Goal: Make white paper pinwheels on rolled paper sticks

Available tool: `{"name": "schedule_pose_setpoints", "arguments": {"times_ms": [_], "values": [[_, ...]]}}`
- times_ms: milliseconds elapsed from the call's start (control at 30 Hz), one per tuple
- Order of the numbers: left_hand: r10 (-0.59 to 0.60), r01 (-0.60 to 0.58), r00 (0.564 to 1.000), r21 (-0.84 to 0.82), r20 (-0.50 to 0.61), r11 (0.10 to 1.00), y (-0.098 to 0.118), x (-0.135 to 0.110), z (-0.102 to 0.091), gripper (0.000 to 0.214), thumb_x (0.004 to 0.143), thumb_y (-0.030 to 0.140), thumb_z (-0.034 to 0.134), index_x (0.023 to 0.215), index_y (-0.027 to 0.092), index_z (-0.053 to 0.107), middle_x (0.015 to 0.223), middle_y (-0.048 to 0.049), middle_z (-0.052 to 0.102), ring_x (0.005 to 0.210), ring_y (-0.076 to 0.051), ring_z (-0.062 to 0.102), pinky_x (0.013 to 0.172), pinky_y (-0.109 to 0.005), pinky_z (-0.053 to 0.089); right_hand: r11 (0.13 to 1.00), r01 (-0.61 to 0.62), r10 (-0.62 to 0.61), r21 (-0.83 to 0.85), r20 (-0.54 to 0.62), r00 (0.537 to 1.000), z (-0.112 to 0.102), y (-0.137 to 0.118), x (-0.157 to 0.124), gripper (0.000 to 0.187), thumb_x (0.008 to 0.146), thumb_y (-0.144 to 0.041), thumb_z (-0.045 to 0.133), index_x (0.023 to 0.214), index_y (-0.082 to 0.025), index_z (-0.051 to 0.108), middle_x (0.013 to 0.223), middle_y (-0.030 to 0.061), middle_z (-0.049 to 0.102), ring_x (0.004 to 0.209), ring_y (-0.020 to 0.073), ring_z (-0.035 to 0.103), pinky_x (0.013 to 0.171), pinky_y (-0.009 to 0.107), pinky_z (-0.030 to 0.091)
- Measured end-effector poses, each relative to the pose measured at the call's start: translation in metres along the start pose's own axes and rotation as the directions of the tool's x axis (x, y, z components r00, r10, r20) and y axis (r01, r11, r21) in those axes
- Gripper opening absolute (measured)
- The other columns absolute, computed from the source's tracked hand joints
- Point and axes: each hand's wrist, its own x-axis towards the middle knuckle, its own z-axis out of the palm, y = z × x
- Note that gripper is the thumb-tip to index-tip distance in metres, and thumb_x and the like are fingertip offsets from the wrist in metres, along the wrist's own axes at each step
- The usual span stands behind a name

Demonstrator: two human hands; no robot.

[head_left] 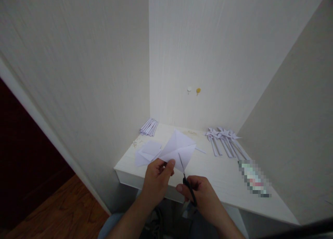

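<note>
Above the front part of the white table, my left hand pinches the lower left edge of a creased white paper square between thumb and fingers. A slit shows on the square's right side. My right hand grips black-handled scissors, whose blades lie along the paper's lower corner and point up toward its middle. On the table to the left, a small stack of white paper sheets lies beside the held square. A thin paper strip rests just right of it.
A bundle of rolled paper sticks lies at the table's back left. Several paper pinwheels on sticks lie at the back right, near a blurred-out item. Walls enclose the white table. Two small hooks are on the back wall.
</note>
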Motion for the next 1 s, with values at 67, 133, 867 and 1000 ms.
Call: {"name": "schedule_pose_setpoints", "arguments": {"times_ms": [67, 133, 867, 1000], "values": [[-0.005, 0.005, 1.0, -0.001, 0.003, 1.0, 0.0, 0.0, 0.0, 0.041, 0.08, 0.053, 0.063, 0.055, 0.02, 0.057, 0.051, 0.0024, 0.052, 0.048, -0.012, 0.044, 0.049, -0.025, 0.035, 1.0, -0.015, 0.015, 0.008, -0.004, 1.0, 0.0, -0.001, 0.0, 0.056, 0.063, -0.069, 0.076, 0.052, -0.021, 0.048, 0.05, -0.0032, 0.044, 0.051, 0.0112, 0.036, 0.05, 0.027, 0.025], [-0.007, 0.007, 1.0, -0.001, 0.002, 1.0, -0.001, -0.001, 0.0, 0.041, 0.08, 0.053, 0.063, 0.055, 0.02, 0.057, 0.051, 0.0026, 0.052, 0.048, -0.012, 0.044, 0.049, -0.025, 0.035, 1.0, -0.028, 0.028, 0.013, -0.008, 1.0, 0.0, -0.002, 0.0, 0.058, 0.061, -0.069, 0.078, 0.051, -0.021, 0.047, 0.049, -0.0035, 0.043, 0.051, 0.011, 0.036, 0.049, 0.027, 0.025], [-0.062, 0.075, 0.995, -0.186, 0.078, 0.98, -0.02, 0.007, -0.001, 0.038, 0.076, 0.047, 0.071, 0.055, 0.018, 0.062, 0.051, -0.0013, 0.059, 0.054, -0.014, 0.055, 0.058, -0.028, 0.045, 1.0, 0.0, 0.0, -0.009, 0.009, 1.0, 0.0, 0.003, 0.0, 0.056, 0.066, -0.068, 0.076, 0.054, -0.02, 0.05, 0.051, -0.0041, 0.043, 0.053, 0.0113, 0.036, 0.051, 0.027, 0.026], [-0.038, 0.036, 0.999, -0.265, -0.002, 0.964, -0.023, 0.012, -0.003, 0.03, 0.069, 0.039, 0.079, 0.085, 0.015, 0.07, 0.064, -0.0011, 0.068, 0.056, -0.014, 0.059, 0.055, -0.026, 0.05, 1.0, -0.019, 0.019, -0.007, 0.016, 1.0, -0.001, 0.003, -0.001, 0.055, 0.065, -0.065, 0.078, 0.054, -0.02, 0.05, 0.051, -0.0045, 0.042, 0.052, 0.0105, 0.035, 0.051, 0.027, 0.024]]}}
